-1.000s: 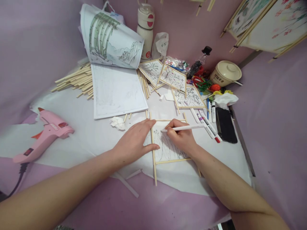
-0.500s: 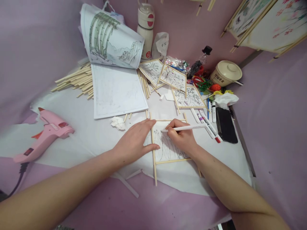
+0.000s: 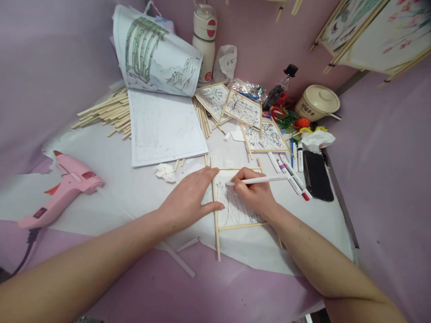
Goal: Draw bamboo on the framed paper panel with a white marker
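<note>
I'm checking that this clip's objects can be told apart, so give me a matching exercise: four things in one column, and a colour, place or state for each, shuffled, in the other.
Column 1
1. Glue gun
2. Phone
3. White pen
4. Left hand

Column 2
A. Held in the right hand, tip at the framed drawing
B. Pink, with a cord at its handle's end
C. Spread, fingers at the left side of the framed drawing
D. Black, lying to the right of the markers

Right pairs: 1-B, 2-D, 3-A, 4-C
</note>
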{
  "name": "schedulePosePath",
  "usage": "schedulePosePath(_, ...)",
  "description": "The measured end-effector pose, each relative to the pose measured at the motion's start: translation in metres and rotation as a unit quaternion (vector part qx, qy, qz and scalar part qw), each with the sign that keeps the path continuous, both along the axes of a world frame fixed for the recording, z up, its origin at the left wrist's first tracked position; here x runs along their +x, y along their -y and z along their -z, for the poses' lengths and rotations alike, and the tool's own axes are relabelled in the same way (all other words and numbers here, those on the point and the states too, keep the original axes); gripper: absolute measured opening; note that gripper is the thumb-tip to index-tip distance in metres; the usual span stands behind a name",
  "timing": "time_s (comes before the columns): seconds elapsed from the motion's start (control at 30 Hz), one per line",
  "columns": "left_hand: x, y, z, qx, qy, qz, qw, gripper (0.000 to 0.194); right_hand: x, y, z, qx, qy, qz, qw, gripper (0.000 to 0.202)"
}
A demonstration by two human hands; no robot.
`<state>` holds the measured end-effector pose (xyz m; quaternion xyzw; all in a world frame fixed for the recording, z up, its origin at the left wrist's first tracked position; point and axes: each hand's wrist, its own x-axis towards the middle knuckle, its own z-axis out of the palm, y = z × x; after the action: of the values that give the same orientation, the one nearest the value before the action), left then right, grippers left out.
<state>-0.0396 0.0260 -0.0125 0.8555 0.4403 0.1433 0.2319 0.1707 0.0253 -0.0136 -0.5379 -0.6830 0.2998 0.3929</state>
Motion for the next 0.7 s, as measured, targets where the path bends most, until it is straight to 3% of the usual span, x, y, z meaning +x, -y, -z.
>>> schedulePosePath(0.23, 0.0003, -0.0003, 0.001, -0.005, 0.002, -0.005, 1.0, 0.081, -0.0008, 0.001, -0.0012, 0.007, 0.0, -0.01, 1.0, 0.011)
schedulePosePath(0.43, 0.0004, -0.0004, 0.0011, -0.001, 0.002, -0.005, 1.0, 0.081, 0.0017, 0.0029, -0.0078, 0.021, -0.049, 0.066, 0.996, 0.01)
schedulePosePath(0.7, 0.0001, 0.0002, -0.0002, 0.006, -0.006, -0.004, 1.0, 0.08, 0.0045, 0.0004, -0.0067, -0.006, -0.116, 0.099, 0.988, 0.01)
